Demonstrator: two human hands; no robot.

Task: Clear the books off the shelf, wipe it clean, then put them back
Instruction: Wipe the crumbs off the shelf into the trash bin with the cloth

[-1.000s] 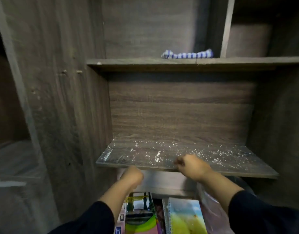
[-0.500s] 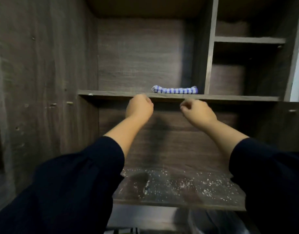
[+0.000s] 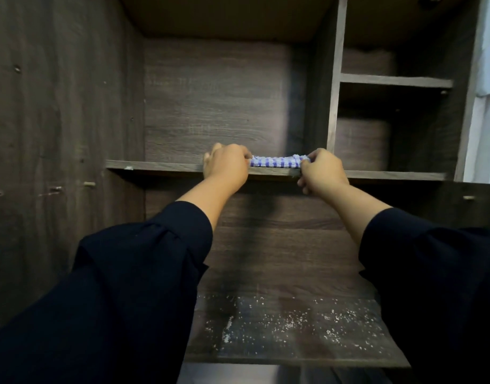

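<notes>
A blue and white checked cloth (image 3: 275,161) lies rolled on the front edge of the upper shelf (image 3: 155,165). My left hand (image 3: 226,164) grips its left end. My right hand (image 3: 322,170) pinches its right end, fingers curled over the shelf edge. Below, the lower shelf (image 3: 293,333) is bare of books and speckled with white dust and crumbs. No books are in view.
The dark wooden cabinet has a side wall (image 3: 58,134) on the left and a vertical divider (image 3: 335,79) on the right. Small side shelves (image 3: 393,80) sit beyond the divider. A pale curtain or wall (image 3: 487,92) shows at the far right.
Both hands rose from the lower shelf's front edge to the upper shelf and closed on the two ends of the checked cloth. The view tilted upward, hiding the books below.
</notes>
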